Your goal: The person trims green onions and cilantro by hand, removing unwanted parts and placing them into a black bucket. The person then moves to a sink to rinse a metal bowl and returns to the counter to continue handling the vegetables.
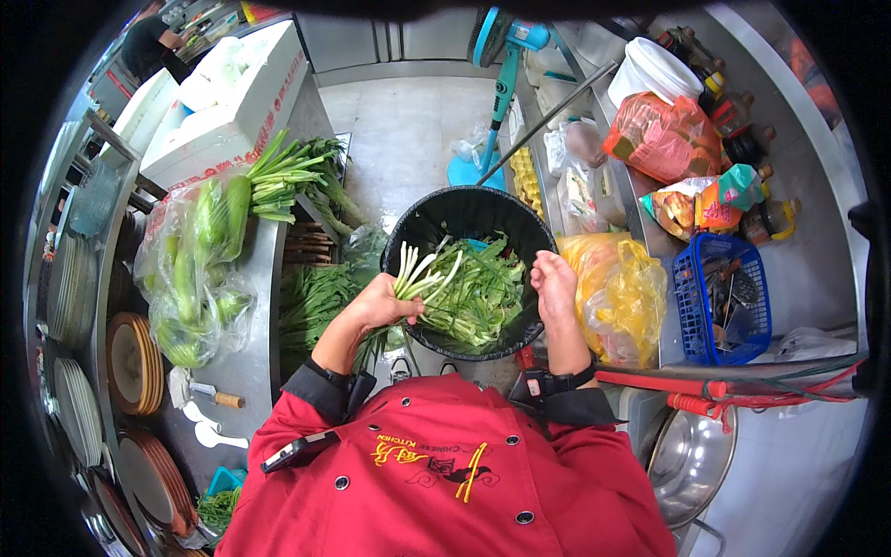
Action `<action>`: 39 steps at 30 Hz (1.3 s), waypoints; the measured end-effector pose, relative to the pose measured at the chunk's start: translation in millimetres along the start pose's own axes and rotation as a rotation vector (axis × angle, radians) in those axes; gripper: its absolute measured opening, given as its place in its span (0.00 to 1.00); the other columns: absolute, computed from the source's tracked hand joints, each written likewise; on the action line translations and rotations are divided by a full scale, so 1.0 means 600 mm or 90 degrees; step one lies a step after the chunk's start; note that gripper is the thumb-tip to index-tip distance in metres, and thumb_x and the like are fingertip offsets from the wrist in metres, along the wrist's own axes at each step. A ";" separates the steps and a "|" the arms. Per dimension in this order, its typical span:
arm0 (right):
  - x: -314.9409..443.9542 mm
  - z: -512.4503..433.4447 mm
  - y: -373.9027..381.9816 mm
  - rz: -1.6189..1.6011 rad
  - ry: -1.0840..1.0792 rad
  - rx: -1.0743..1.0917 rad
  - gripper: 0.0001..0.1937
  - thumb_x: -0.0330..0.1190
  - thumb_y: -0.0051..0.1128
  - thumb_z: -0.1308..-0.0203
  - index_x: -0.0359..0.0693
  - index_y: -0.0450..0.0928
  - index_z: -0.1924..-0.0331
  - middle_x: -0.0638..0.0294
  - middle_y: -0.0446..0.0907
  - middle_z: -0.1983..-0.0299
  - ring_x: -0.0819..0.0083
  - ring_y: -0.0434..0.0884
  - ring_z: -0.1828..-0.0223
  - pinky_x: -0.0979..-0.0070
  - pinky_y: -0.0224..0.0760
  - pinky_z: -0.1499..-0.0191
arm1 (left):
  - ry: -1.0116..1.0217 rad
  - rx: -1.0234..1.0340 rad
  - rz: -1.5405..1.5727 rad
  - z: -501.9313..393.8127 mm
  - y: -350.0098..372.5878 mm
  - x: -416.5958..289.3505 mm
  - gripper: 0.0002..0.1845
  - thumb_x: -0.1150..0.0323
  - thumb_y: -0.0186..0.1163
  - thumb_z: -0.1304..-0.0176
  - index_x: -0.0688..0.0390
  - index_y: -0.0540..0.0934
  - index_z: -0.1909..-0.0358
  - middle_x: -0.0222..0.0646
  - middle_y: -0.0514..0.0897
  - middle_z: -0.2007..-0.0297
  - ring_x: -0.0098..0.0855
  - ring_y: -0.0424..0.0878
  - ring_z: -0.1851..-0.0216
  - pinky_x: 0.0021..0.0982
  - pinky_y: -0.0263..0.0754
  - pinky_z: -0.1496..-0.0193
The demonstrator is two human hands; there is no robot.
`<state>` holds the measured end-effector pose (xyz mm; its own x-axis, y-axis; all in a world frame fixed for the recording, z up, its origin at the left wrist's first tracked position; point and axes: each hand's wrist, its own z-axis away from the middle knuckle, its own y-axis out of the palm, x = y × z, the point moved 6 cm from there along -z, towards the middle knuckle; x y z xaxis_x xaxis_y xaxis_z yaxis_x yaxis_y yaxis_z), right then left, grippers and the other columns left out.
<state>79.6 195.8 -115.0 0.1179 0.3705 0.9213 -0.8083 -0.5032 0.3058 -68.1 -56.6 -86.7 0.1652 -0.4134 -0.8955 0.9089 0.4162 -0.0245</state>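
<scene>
My left hand (383,303) is closed round a bunch of spring onions (424,273), their white ends pointing up over the near left side of a black lined bin (445,202). The green tops hang down below the hand. Leafy green scraps (480,292) lie inside the bin. At the bin's right rim is my right hand (555,282), its fingers curled in; whether something small is between them cannot be told.
Left, a steel counter (261,299) bears bagged green vegetables (202,257), more spring onions (285,177) and a cleaver (216,395). Beyond stands a foam box (230,118). A yellow bag (619,299) and blue basket (724,299) are right; a turquoise fan (505,90) stands ahead. A person (153,45) works far left.
</scene>
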 end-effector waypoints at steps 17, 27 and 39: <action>-0.101 0.123 0.172 0.106 0.083 0.250 0.06 0.28 0.49 0.36 0.36 0.74 0.68 0.68 0.74 0.78 0.84 0.69 0.81 0.86 0.62 0.78 | 0.044 0.002 0.109 -0.031 0.039 0.014 0.04 0.73 0.66 0.46 0.61 0.81 0.69 0.30 0.81 0.80 0.15 0.66 0.87 0.19 0.57 0.85; -0.056 0.047 0.053 0.126 0.016 -0.033 0.03 0.28 0.53 0.40 0.39 0.75 0.70 0.69 0.73 0.79 0.86 0.67 0.83 0.87 0.58 0.82 | -0.013 -0.008 0.152 -0.011 0.019 0.026 0.06 0.72 0.67 0.46 0.62 0.79 0.71 0.33 0.81 0.81 0.17 0.65 0.89 0.19 0.56 0.85; -0.100 0.100 0.152 0.233 -0.072 0.290 0.08 0.25 0.59 0.45 0.32 0.77 0.62 0.66 0.74 0.63 0.82 0.74 0.68 0.84 0.68 0.62 | -0.020 -0.020 0.078 -0.031 0.046 0.030 0.07 0.75 0.68 0.50 0.61 0.82 0.67 0.32 0.82 0.80 0.18 0.70 0.86 0.21 0.58 0.85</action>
<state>33.6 80.6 -128.2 -0.0409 0.0366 0.9985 -0.4823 -0.8759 0.0124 -47.1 -37.3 -112.0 0.2868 -0.3826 -0.8783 0.8690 0.4897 0.0705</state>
